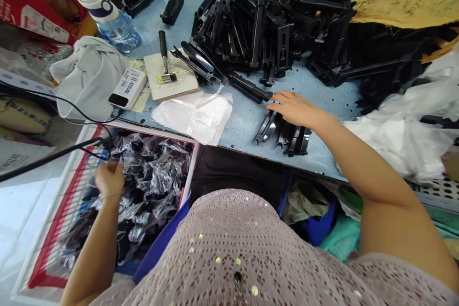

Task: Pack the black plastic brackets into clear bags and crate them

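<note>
Several slim black parts (296,141) side by side beneath the right hand (296,109), near the front edge of the blue surface (244,125). Long axes running away from that edge, near ends toward the body, leftmost one slanting down-left. Right hand's fingers bent over the far ends; cannot tell whether clamped on any. Another long part (249,87) just by the fingertips, lying crosswise, right end nearer the edge. Bare strips either side of the row, between clear bags (201,117) and white plastic (398,138); dark heap (258,24) close behind. Left hand (109,179) over the basket (46,279), fingers curled, grip impossible to tell.
</note>
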`<state>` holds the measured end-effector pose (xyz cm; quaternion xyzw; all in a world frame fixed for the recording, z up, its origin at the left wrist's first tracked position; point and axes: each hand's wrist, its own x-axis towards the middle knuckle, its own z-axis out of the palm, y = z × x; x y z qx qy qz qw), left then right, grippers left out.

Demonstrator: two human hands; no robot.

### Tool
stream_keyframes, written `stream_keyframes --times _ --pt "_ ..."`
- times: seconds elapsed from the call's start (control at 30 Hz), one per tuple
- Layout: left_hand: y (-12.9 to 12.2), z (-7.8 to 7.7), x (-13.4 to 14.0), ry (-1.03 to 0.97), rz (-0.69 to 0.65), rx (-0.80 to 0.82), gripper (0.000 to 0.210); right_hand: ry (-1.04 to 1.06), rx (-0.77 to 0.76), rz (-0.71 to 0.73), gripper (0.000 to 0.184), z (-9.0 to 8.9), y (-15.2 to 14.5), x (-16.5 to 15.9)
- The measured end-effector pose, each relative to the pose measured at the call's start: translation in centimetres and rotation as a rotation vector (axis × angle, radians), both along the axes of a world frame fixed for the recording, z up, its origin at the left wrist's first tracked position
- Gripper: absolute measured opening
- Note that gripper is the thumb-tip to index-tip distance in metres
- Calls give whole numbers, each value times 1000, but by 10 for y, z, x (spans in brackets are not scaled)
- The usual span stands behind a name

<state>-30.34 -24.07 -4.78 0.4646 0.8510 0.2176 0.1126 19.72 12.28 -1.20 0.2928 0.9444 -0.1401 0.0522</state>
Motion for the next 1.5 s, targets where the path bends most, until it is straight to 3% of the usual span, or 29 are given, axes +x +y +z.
stream_keyframes --times 0.07,0.13,0.2,0.3,0.4,0.57,0.7,0.9,1.0,1.1,1.2,1.33,1.43,1.5 --pt "42 -8 28 22 11 79 28 -2 -39 44 41 14 -10 -3" --pt "87 -8 77 -44 -261 188 27 23 -107 4 41 24 -25 -6" --pt "128 -2 129 -5 -457 252 29 108 -212 -107 42 27 -43 -9" --pt "171 3 176 38 -492 187 18 368 -477 -336 48 21 -68 -19" --pt "191 3 171 -173 -388 132 11 670 -838 -518 46 7 -93 -38" --pt "197 4 138 -658 -196 118 16 1057 -1339 -624 46 -10 -116 -86" --pt "195 4 139 -745 -154 186 18 1137 -1562 -617 49 -15 -118 -118" --pt "187 4 147 -752 -194 278 21 1125 -1698 -596 43 -20 -118 -148" --pt "184 11 146 -433 -378 304 19 1145 -1701 -592 42 -24 -117 -153" --pt "185 17 139 -103 -540 249 31 1115 -1680 -580 52 -26 -122 -140" --pt "189 14 129 -108 -478 213 35 923 -1672 -512 52 -28 -133 -120" --pt "189 6 123 -147 -391 295 37 666 -1506 -589 40 -36 -146 -109" --pt "175 7 132 -43 -546 378 47 620 -1332 -613 34 -39 -146 -114" --pt "162 10 145 11 -715 438 54 667 -1307 -630 34 -39 -145 -119"
